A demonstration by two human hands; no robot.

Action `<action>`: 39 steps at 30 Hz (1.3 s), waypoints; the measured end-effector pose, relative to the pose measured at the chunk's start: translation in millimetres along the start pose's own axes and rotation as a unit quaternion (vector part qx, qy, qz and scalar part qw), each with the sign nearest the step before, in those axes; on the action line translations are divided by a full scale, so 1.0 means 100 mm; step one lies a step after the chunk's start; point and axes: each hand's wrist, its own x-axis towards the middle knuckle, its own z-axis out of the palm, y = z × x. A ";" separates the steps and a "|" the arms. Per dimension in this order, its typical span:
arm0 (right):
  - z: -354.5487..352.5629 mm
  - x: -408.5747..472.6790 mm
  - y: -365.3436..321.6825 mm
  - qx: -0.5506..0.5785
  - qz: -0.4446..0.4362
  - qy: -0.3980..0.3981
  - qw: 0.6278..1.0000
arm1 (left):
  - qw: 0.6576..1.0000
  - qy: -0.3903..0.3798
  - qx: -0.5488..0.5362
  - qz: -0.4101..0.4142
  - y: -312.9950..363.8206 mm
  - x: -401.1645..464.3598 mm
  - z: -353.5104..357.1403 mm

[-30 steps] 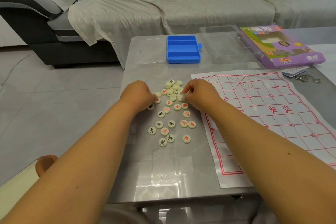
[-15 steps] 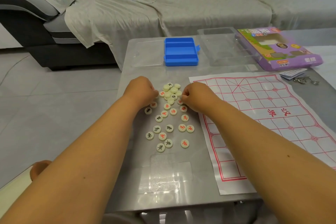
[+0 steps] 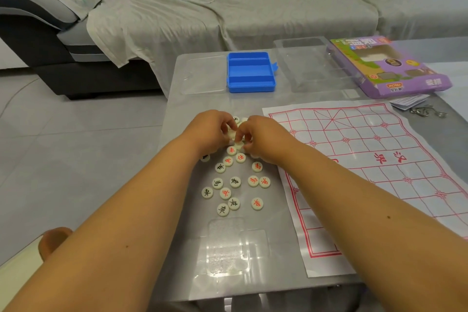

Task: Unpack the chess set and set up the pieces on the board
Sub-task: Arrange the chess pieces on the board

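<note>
Several cream round chess pieces [image 3: 235, 182] with red or black characters lie spread on the grey table [image 3: 177, 185], left of the white paper board with red lines [image 3: 374, 159]. At the far end of the spread is a small heap of pieces [image 3: 236, 119]. My left hand [image 3: 210, 132] and my right hand [image 3: 258, 137] meet over that heap, fingers curled down among the pieces. Each seems to pinch a piece, but the fingertips hide the hold. No piece stands on the board.
An open blue case [image 3: 250, 72] with its clear lid [image 3: 203, 76] stands at the table's far side. Beside it are a clear plastic tray [image 3: 311, 66] and a purple game box [image 3: 387, 66]. Cards and metal rings [image 3: 425, 111] lie far right. A sofa stands behind.
Both hands have moved closer together over the heap, now almost touching. The view has tilted slightly. The spread pieces lie as before.
</note>
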 end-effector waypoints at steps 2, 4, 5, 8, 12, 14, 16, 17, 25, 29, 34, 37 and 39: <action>0.02 0.00 0.03 -0.015 -0.008 0.007 1.000 | 0.999 0.019 0.017 0.019 -0.01 0.01 0.02; 0.03 -0.02 0.04 -0.019 -0.017 0.012 1.000 | 0.999 0.029 0.005 0.025 -0.03 0.00 0.02; 0.03 -0.02 0.04 -0.010 -0.016 0.013 1.000 | 0.999 0.031 -0.009 0.023 -0.05 -0.02 0.02; 0.00 -0.02 0.05 0.053 0.013 -0.001 0.999 | 0.997 0.044 -0.054 0.016 -0.10 -0.04 -0.01; 0.00 0.01 0.11 0.107 0.051 -0.032 0.992 | 0.991 0.096 -0.095 -0.011 -0.22 -0.04 -0.07; 0.01 0.02 0.13 0.102 0.061 -0.020 0.993 | 0.987 0.122 -0.094 -0.039 -0.30 -0.02 -0.11; 0.01 0.04 0.15 0.090 0.066 0.003 0.994 | 0.984 0.133 -0.096 -0.070 -0.37 0.00 -0.13; 0.01 0.05 0.16 0.083 0.070 0.014 0.994 | 0.983 0.134 -0.096 -0.084 -0.39 0.01 -0.13; -0.10 0.24 0.20 0.070 0.079 0.064 0.992 | 0.985 0.118 -0.055 -0.114 -0.41 0.11 -0.07; -0.07 0.30 0.16 0.058 0.070 0.028 0.995 | 0.989 0.111 -0.071 -0.070 -0.25 0.18 -0.04; -0.06 0.35 0.13 0.034 0.069 0.018 0.997 | 0.994 0.054 -0.063 -0.071 -0.06 0.30 0.05; -0.06 0.33 0.17 0.039 0.061 0.045 0.996 | 0.995 0.069 -0.047 -0.057 -0.03 0.33 0.06; -0.08 0.31 0.23 0.074 0.080 0.068 0.992 | 0.994 0.079 -0.041 -0.060 -0.03 0.32 0.05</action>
